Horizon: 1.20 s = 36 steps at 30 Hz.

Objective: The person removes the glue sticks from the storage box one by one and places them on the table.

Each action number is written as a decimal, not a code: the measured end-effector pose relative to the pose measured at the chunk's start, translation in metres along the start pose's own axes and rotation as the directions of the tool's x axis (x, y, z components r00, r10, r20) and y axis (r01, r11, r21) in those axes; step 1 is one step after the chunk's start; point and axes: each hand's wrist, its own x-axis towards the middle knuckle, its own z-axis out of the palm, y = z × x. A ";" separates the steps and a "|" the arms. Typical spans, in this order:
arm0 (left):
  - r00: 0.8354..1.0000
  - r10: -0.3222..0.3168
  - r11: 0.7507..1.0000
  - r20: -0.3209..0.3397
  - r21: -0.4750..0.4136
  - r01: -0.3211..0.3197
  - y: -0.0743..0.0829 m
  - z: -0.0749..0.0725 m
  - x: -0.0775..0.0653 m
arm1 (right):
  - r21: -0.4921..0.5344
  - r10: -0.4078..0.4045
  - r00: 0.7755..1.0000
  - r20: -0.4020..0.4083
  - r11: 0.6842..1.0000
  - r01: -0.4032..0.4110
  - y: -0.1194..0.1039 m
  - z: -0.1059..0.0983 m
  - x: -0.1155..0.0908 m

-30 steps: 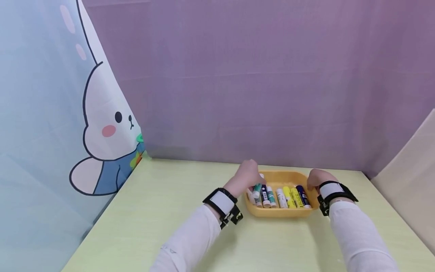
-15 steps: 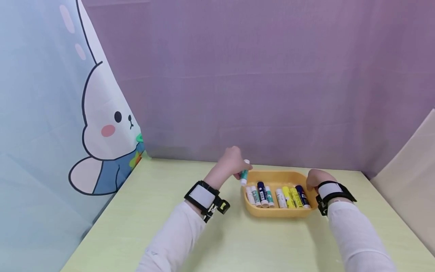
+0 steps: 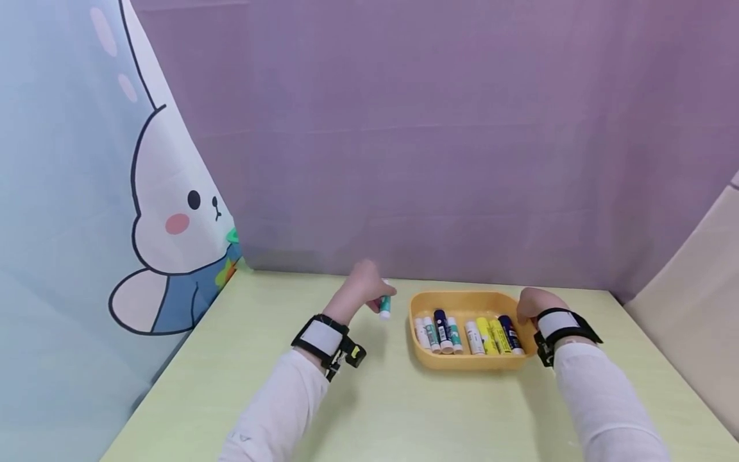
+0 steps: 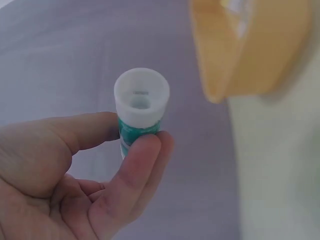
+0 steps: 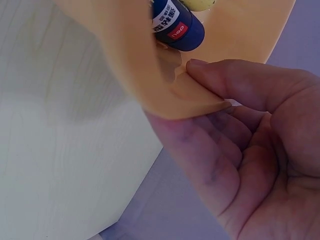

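Note:
My left hand pinches a green-and-white glue stick between thumb and fingers, held above the table to the left of an orange plastic tray. In the left wrist view the hollow white end of this glue stick faces the camera. My right hand grips the tray's right rim, thumb inside and fingers beneath, as the right wrist view shows. Inside the tray lie several glue sticks in two groups: white, green and navy ones at left; white, yellow and navy ones at right.
The pale yellow-green table extends around the tray. Behind it hangs a purple cloth. A blue curtain with a rabbit print stands along the left, and a pale panel along the right.
My left hand has lifted the green-and-white glue stick out of the tray and carried it left, past the tray's rim. The right hand keeps its grip on the rim.

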 end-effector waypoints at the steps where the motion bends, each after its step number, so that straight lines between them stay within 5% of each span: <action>1: 1.000 -0.008 1.000 -0.002 0.000 0.008 -0.006 0.002 0.001 | 0.000 0.002 1.000 0.000 1.000 -0.002 -0.001 0.000 0.000; 12: 0.995 -0.074 0.996 -0.072 0.042 0.077 -0.054 0.028 0.016 | -0.026 -0.023 1.000 0.007 0.999 0.024 -0.009 0.002 0.002; 23: 0.990 -0.070 0.982 -0.120 0.169 0.090 -0.070 0.053 0.028 | -0.008 -0.018 1.000 -0.023 1.000 0.017 -0.003 0.001 0.001; 36: 0.989 -0.079 0.969 -0.126 0.223 0.106 -0.086 0.064 0.039 | -0.062 -0.020 1.000 0.003 0.998 0.020 -0.006 -0.002 0.001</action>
